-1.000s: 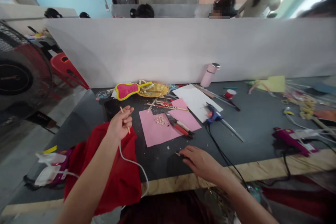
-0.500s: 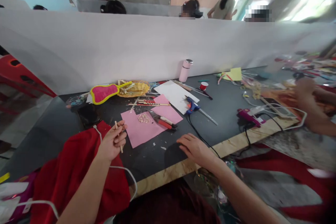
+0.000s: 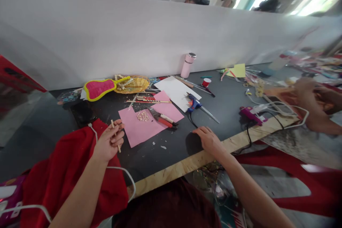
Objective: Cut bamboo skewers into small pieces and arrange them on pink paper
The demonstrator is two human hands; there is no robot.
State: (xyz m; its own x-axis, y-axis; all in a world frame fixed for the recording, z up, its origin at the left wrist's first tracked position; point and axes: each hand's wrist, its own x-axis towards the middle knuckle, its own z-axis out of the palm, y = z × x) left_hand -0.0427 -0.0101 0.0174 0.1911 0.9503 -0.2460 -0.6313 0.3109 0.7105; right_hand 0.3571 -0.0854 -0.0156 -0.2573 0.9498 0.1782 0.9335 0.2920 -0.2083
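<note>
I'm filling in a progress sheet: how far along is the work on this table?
Seemingly partway. Done, it looks: a cluster of small pale pieces on the pink paper. In hand: a pale stick in the left hand; whether the right hand holds anything is unclear. Perhaps left: the loose sticks behind, with the pliers lying unheld.

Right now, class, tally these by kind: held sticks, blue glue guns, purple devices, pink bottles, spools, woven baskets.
Held stick: 1
Blue glue gun: 1
Purple devices: 2
Pink bottle: 1
Spool: 1
Woven basket: 1
Total: 7
</note>
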